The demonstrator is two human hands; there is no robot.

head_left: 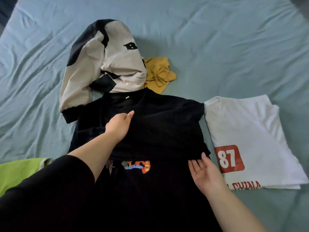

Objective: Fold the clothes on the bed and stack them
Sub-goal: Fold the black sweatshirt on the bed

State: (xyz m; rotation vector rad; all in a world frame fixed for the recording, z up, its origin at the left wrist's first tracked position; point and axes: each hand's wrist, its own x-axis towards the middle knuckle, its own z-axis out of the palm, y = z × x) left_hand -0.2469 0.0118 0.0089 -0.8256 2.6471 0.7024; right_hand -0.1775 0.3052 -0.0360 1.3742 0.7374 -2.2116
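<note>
On the bed (217,39) the black T-shirt (167,123) lies half folded: the left hand (118,126) pinches its doubled-over flap, probably to square it, while the right hand (204,173), fingers straight, steadies the fold's edge.

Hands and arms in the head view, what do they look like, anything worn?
The left hand and right hand are bare: no gloves, rings or watch visible. A loose black sleeve covers the left arm to about the elbow; the right forearm shows no sleeve.
</note>
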